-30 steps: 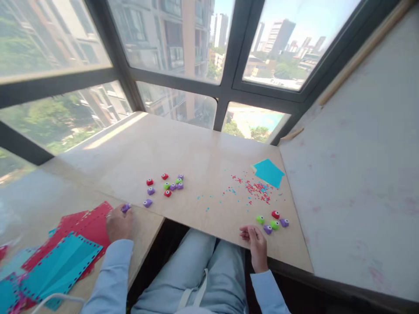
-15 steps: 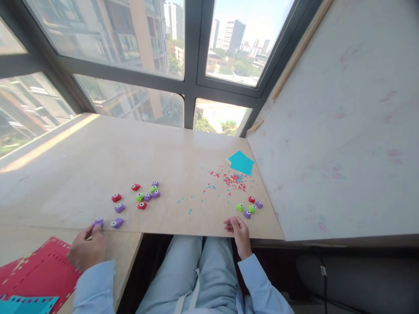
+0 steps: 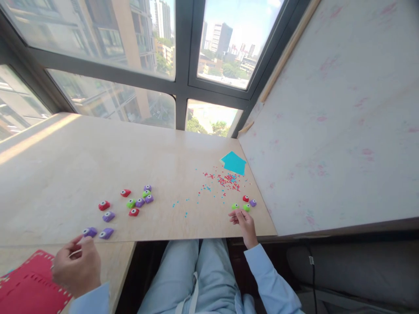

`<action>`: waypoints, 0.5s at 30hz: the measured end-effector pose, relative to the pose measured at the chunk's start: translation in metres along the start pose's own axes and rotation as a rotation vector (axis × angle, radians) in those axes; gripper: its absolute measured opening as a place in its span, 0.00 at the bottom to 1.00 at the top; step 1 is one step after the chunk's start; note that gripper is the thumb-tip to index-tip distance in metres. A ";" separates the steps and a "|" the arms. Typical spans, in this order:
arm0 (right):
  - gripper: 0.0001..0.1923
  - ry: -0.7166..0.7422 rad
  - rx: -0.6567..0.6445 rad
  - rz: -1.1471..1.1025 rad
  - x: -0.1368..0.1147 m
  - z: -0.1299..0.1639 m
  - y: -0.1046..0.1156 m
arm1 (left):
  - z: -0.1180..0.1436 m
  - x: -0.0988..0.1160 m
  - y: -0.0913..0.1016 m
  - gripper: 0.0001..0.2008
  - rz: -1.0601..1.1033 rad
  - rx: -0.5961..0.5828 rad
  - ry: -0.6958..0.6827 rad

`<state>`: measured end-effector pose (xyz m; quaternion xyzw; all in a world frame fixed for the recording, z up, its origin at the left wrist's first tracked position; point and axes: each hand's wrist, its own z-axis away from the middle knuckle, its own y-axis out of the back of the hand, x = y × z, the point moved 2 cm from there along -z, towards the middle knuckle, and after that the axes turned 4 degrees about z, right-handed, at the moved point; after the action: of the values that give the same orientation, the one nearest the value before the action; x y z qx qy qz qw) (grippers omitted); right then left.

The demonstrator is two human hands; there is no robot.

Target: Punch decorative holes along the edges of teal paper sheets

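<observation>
Near the front edge at left, my left hand point(image 3: 77, 266) has curled fingers with thumb and forefinger a little apart. Its fingertips are just in front of a small purple craft punch point(image 3: 89, 232), which lies on the table. Beside that punch is another purple punch point(image 3: 106, 233). My right hand point(image 3: 242, 220) hovers by the front right, thumb pressed to its fingers. Anything in that pinch is too small to make out. Just beyond its fingers are a green punch point(image 3: 235, 206), a second green punch point(image 3: 246, 208), a red punch point(image 3: 245, 198) and a purple punch point(image 3: 253, 203).
Red and blue paper bits point(image 3: 228, 181) lie scattered before a blue house-shaped sheet point(image 3: 233, 163). More punches point(image 3: 139, 202) stand in a cluster left of centre. Red sheets point(image 3: 32, 283) with punched holes lie at lower left. A wall point(image 3: 321, 131) bounds the right side.
The view has turned slightly right. My left hand has drawn back from the purple punch, letting it go. My right hand has moved forward to the right-hand punches, hiding a purple one.
</observation>
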<state>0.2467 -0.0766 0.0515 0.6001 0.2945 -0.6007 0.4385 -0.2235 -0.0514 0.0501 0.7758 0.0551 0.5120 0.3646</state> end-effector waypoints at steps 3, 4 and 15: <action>0.25 0.071 -0.005 0.026 -0.014 -0.032 0.014 | 0.030 0.025 -0.006 0.17 0.196 -0.144 0.014; 0.25 0.083 -0.011 0.047 -0.019 -0.046 0.018 | 0.041 0.033 -0.011 0.17 0.252 -0.247 0.004; 0.12 -0.201 0.117 0.488 -0.034 -0.230 0.054 | 0.145 0.075 -0.078 0.07 0.516 -0.812 -0.162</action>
<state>0.3971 0.1083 0.0693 0.6152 0.0610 -0.5496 0.5620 -0.0444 -0.0344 0.0279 0.5965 -0.3717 0.5039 0.5021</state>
